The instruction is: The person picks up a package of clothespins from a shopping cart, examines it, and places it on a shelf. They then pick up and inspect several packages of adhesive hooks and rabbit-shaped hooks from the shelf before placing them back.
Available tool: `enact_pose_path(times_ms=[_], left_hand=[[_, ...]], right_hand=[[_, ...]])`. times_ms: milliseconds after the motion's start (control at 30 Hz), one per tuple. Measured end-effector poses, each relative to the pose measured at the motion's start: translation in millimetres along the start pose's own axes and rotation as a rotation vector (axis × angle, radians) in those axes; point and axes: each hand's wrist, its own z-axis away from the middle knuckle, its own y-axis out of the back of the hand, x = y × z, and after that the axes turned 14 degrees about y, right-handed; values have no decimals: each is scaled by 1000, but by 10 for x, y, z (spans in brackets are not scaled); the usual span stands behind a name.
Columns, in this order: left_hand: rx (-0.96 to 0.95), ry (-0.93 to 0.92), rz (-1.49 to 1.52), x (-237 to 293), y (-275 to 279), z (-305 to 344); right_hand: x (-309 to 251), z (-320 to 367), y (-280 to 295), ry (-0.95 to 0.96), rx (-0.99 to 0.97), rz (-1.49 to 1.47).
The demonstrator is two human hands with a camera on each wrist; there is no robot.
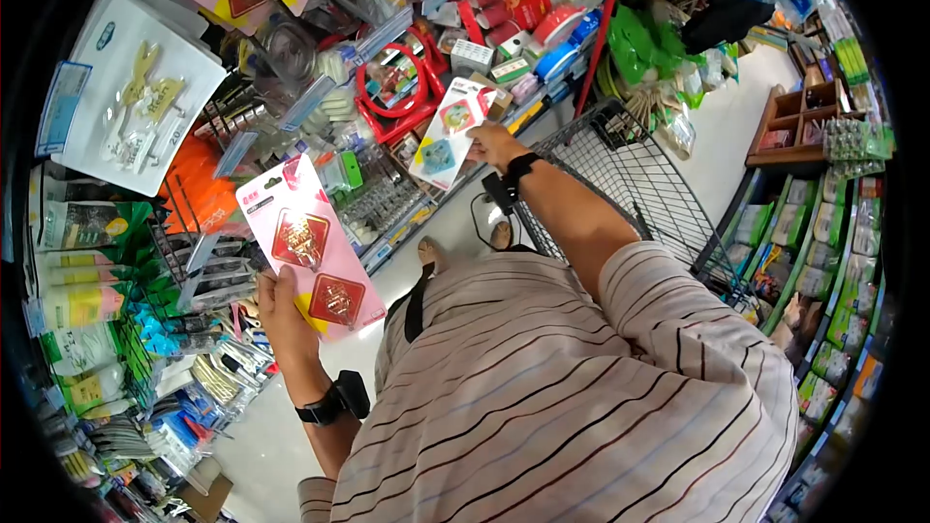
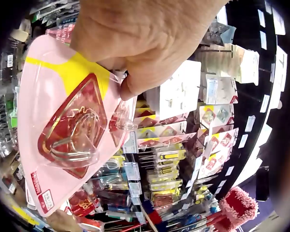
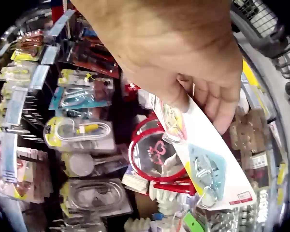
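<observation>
The left hand (image 2: 150, 41) grips a pink-and-yellow blister card (image 2: 36, 116) by one side, the card hanging down and left of the fingers. Below the grip, a red diamond-shaped hook plate (image 2: 79, 121) shows under clear plastic; a second red plate (image 2: 119, 122) lies closer to the fingertips, partly hidden. A red-edged label (image 2: 45, 200) marks the corner farthest from the grip. Right of the fingers is a white card (image 2: 183, 92); below it hang yellow-backed packs (image 2: 168, 170). Well below right is a fluffy pink object (image 2: 239, 208).
</observation>
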Motion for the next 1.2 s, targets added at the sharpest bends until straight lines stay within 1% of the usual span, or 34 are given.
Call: enact_pose_path(times_ms=[67,100,133,167,200,233,300,367,400,467,500,567,600,633,667,700,733,800,833,900,933,1000,1067,1200], left_hand=[[8,29,-10,6,-56,42],[-19,36,5,-87,59,-38],[-20,54,13,-70,33,-29],[-21,72,22,-47,-10,7],[-20,91,32,-33,-29,27],[-22,75,35,-67,-12,1],[-51,96,50,-86,-40,-2],[-55,110,25,-138,-58,-51],[-81,109,44,-110,-146,-26],[-84,99,-50,-150,-178,-122],[-89,106,-12,-207,-186,-201],[-131,97,10,-335,-202,-387],[-147,155,54,-306,-286,-389],[-164,135,56,-345,-337,-447],[-185,113,58,-401,-378,-526],[-184,109,-24,-447,-395,-607],[-215,110,4,-502,-432,-674],[-280,110,61,-584,-532,-784],[-267,149,139,-454,-732,-630],[-307,167,98,-504,-753,-713],[-329,173,76,-465,-799,-712],[-376,184,104,-421,-886,-682],[-428,201,153,-402,-943,-680],[-505,202,122,-293,-1051,-604]], right_hand=[[271,-177,-14,-8,26,-6],[353,-222,-51,-19,40,-11],[477,-295,-50,-31,54,-16],[1050,-838,259,203,-207,337],[1594,-1354,553,499,-368,669],[1579,-1314,505,421,-338,630],[1707,-1468,611,410,-339,611],[1712,-1503,686,422,-358,605],[1589,-1429,680,481,-418,658],[1150,-989,655,655,-576,833],[952,-831,634,702,-617,863],[691,-644,558,511,-570,700],[496,-428,496,257,-455,408],[287,-234,431,11,-327,117],[140,-125,355,-6,-316,107],[29,-36,250,-23,-302,97],[-103,94,134,-41,-285,87],[-630,718,-297,3,-451,71],[-780,903,-443,24,-535,102],[-1021,1259,-664,99,-675,184],[-1011,1292,-725,111,-674,186],[-1028,1436,-780,206,-712,168],[-1004,1453,-783,187,-714,172],[-1152,1586,-760,169,-709,179]])
